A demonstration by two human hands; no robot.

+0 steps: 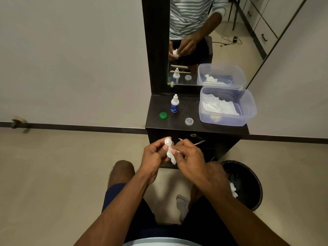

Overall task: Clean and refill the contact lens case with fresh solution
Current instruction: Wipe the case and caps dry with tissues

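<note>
Right, mid-clean, by the look of it. Left hand [154, 153] and right hand [188, 155] are both pinched on a wad of white tissue [170, 151], held in front of the dark vanity shelf [193, 110]. The lens case body itself I can't see: probably inside the tissue, can't confirm.

On the shelf: green cap [163, 115] and clear cap [189, 121] both off and lying apart, solution bottle [174, 103] upright between them, further back, apparently capped. So judging by that: caps off, wiping underway, refill and recapping still to do.

Tissue tub [248, 110] at the shelf's right end. Black bin [248, 183] on the floor with a used tissue in it.

Hard to tell which well is being wiped, or whether it's dry.
</note>
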